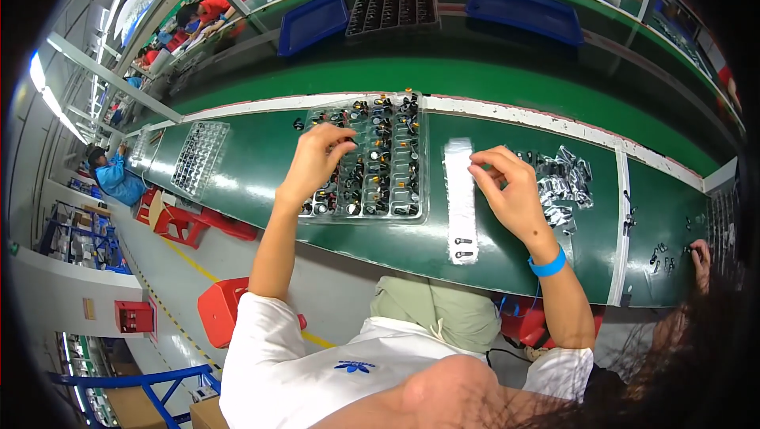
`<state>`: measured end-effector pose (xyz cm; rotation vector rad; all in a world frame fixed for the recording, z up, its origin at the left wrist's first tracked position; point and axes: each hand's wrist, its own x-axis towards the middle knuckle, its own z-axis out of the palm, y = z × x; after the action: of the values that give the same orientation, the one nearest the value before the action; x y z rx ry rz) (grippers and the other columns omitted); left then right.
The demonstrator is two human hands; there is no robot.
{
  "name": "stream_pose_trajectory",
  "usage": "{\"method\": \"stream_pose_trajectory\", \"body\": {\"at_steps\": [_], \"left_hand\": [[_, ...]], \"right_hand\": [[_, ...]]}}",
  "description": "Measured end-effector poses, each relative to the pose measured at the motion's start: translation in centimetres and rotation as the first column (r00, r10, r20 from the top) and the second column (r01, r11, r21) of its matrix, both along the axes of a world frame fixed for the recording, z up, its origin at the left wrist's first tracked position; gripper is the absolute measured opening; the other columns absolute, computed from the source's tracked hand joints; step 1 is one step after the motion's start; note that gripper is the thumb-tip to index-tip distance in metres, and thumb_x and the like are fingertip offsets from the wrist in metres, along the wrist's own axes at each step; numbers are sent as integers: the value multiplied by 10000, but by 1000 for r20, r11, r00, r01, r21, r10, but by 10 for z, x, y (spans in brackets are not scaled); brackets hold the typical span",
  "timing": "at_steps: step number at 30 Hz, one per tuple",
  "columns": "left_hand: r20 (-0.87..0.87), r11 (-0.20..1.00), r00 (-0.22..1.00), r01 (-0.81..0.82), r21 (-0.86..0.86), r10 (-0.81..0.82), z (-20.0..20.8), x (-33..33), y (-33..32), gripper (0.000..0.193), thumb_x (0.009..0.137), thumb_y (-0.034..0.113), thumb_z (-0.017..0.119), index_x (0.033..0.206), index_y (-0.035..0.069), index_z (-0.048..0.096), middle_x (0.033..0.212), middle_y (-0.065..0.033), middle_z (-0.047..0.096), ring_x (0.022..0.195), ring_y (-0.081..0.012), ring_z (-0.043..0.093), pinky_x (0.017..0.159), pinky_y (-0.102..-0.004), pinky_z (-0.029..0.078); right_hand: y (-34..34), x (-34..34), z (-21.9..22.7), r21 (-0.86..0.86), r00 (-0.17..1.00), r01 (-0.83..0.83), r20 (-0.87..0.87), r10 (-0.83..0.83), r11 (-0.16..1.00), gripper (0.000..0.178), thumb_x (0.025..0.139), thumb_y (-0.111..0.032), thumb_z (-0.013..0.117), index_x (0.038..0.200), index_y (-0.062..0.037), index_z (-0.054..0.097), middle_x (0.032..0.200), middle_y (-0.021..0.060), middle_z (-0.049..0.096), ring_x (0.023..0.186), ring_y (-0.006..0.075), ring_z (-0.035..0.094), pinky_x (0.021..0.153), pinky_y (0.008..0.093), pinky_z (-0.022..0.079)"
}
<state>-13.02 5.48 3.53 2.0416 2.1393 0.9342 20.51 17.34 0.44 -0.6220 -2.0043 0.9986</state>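
My left hand hangs over a clear plastic tray with several rows of small black parts, some with orange or white bits. Its thumb and forefinger are pinched; what lies between them is too small to make out. By the upper right edge of a long silvery-white strip, my right hand has its thumb and forefinger drawn together, and I cannot make out anything in them. Two small black pieces lie at the strip's near end. A blue band circles my right wrist.
Silvery packets lie right of my right hand. Another clear tray sits left on the green bench. Beyond the bench's white edge are blue trays and a filled tray. Another person's hand is at far right, near loose black parts.
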Motion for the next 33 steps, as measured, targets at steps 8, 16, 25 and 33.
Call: {"method": "stream_pose_trajectory", "body": {"at_steps": [8,16,25,33], "left_hand": [[3,998,1000,26,-50,-26,-14,1,-1,168,862,84,803,983,-15,742,892,-120,717,794,-255,665,752,-363,535],[-163,999,986,32,-5,-32,3,13,-12,231,929,132,736,1122,9,757,999,-150,715,961,-323,673,894,-408,523],[-53,857,859,512,56,-509,-28,153,-6,451,880,-50,666,1326,13,641,1116,-153,729,1043,-335,691,903,-424,546],[-101,857,854,514,28,-510,-41,164,-3,460,820,-29,644,1275,32,671,1083,-129,722,1017,-318,698,884,-419,542]], "right_hand": [[4,4,2,18,999,29,-42,-28,999,102,939,-21,709,1030,18,731,912,88,697,724,158,658,625,272,512],[-21,19,1,142,972,-164,190,136,976,145,911,-51,717,1043,4,744,969,151,701,807,352,681,704,385,549],[-71,46,1,280,881,-151,473,0,948,113,817,-62,767,925,-46,739,941,64,613,880,270,623,691,410,533],[-89,51,-2,406,862,-157,501,-75,900,167,781,-37,751,939,-46,701,938,53,588,901,252,602,682,392,536]]}}
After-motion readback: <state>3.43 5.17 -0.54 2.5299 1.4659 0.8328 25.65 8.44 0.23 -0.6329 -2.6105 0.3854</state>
